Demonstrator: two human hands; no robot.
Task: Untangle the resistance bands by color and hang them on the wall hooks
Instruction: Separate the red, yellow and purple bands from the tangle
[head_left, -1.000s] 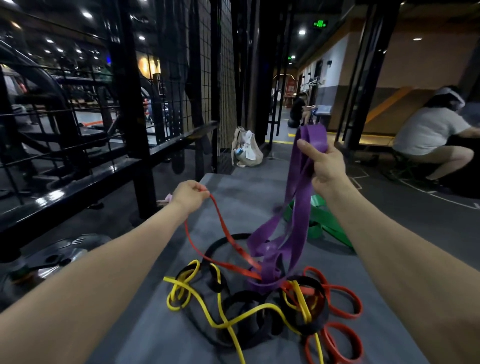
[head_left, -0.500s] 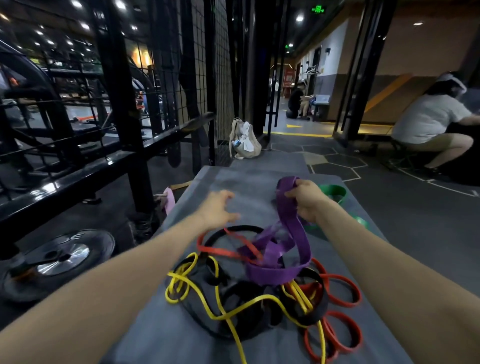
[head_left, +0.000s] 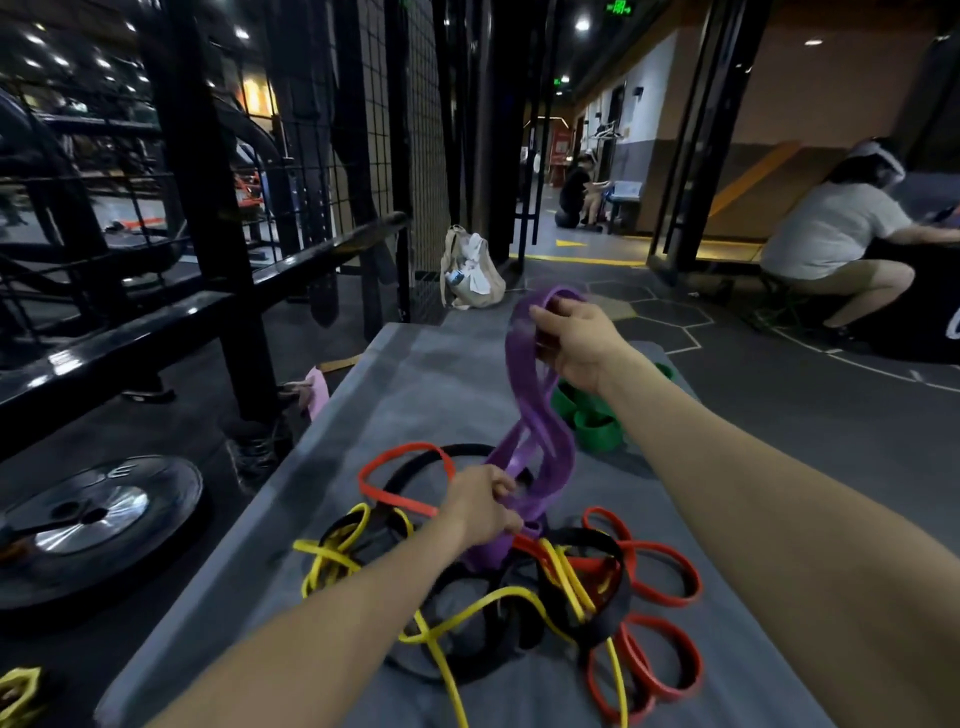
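Right hand (head_left: 574, 340) grips the top loop of the purple band (head_left: 530, 415), held above the desk (head_left: 415, 374); left hand (head_left: 485, 506) pinches its lower end at the pile. Pull too hard and it could drag the red band (head_left: 405, 457) and yellow band (head_left: 467, 613) along, tightening the knot.

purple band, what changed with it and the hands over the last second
The right hand dropped the wide purple rubber band toward the pile, then raised it again, gripping throughout. The left hand let go of the thin red band and took hold of the purple band's lower part. The yellow band, black band and green band stayed put.
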